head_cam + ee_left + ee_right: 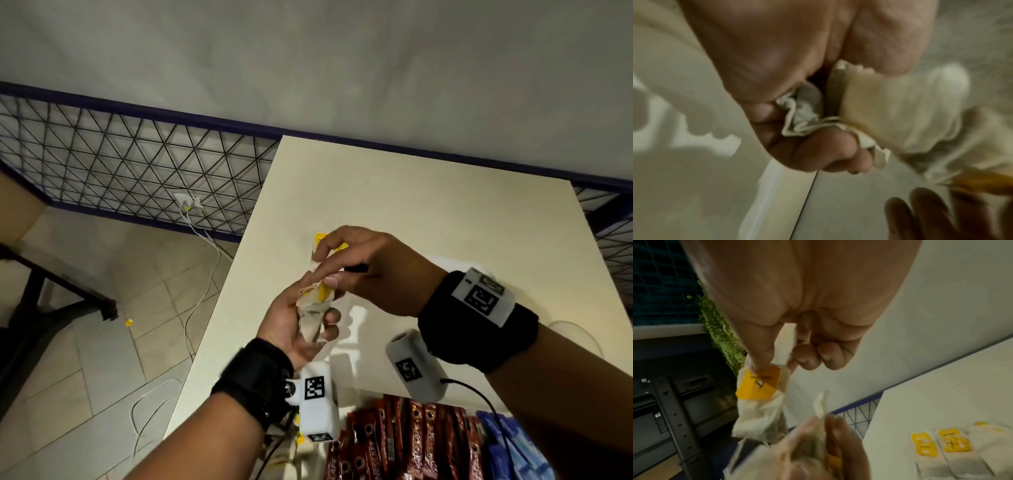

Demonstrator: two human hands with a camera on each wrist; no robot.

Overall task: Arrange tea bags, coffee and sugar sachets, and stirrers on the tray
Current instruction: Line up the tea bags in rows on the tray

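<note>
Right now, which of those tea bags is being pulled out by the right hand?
The tea bag with the yellow tag, pinched by the right hand; the left hand grips the bunch, and three others lie flat on the table.

Both forearms are bare, each with a black wrist strap (255,371). White camera housings (317,399) on them carry black-and-white square markers. A thin black cable (479,397) leaves the right one.
</note>
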